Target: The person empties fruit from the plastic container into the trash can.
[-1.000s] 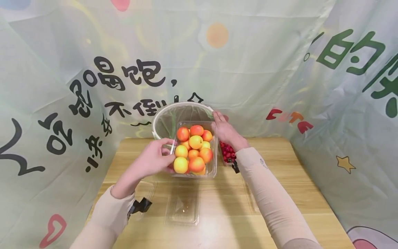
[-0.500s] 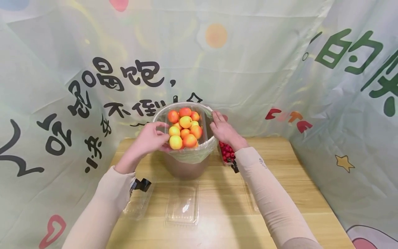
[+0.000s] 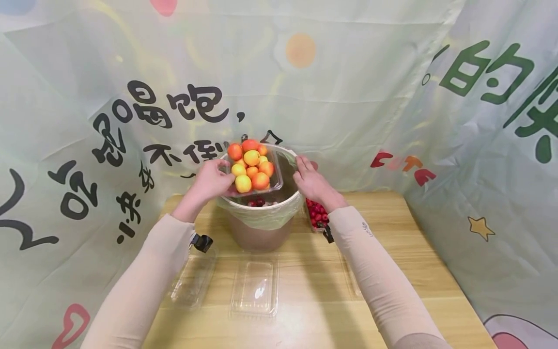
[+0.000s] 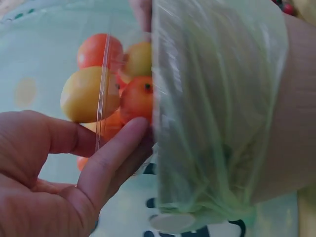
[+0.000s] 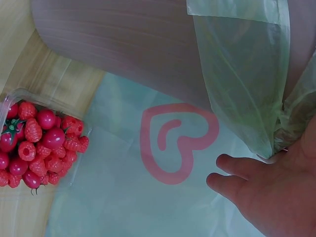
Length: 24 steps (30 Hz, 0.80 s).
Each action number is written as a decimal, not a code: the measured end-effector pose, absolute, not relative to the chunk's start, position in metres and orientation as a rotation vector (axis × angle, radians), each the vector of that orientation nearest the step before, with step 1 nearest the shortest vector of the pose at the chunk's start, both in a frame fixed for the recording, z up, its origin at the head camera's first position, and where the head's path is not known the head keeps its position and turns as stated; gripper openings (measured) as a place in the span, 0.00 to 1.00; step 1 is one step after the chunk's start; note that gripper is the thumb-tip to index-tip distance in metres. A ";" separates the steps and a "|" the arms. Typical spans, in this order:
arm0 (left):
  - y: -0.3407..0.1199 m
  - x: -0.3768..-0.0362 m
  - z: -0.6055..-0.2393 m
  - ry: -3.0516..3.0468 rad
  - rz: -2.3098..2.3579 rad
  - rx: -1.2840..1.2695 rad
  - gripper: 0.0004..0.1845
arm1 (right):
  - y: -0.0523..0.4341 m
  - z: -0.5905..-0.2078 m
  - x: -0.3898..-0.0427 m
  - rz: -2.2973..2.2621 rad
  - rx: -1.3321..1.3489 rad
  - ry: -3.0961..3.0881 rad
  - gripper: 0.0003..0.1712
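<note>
My left hand grips the left side of a clear plastic container full of round orange and yellow fruit. It holds the container over the mouth of a brownish bin lined with a thin green bag. In the left wrist view, the thumb and fingers pinch the container's edge, and the bag hides part of the fruit. My right hand rests at the bin's right rim; two straight fingers show in the right wrist view. Dark red pieces lie inside the bin.
A clear tub of raspberries and small red tomatoes stands right of the bin, partly behind my right wrist. Flat clear plastic pieces lie at the front of the wooden table. A printed cloth surrounds the table.
My left hand has carried the fruit container back and left, from in front of the bin to over its mouth, where it now tilts. The right hand stays at the rim.
</note>
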<state>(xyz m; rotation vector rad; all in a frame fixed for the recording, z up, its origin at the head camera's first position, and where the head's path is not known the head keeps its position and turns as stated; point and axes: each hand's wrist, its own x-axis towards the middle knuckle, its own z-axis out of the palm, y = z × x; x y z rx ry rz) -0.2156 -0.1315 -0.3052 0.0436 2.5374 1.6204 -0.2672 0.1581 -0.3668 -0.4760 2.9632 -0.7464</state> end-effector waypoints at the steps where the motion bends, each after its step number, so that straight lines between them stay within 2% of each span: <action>1: -0.132 -0.218 -0.307 2.550 1.619 0.024 0.27 | 0.158 -0.367 -0.267 -0.747 -0.473 2.963 0.42; 11: -0.128 -0.237 -0.334 2.954 1.414 -0.049 0.23 | 0.157 -0.368 -0.266 -0.745 -0.455 2.958 0.42; 24: -0.109 -0.238 -0.346 3.124 1.544 -0.062 0.25 | 0.158 -0.367 -0.266 -0.759 -0.463 2.951 0.42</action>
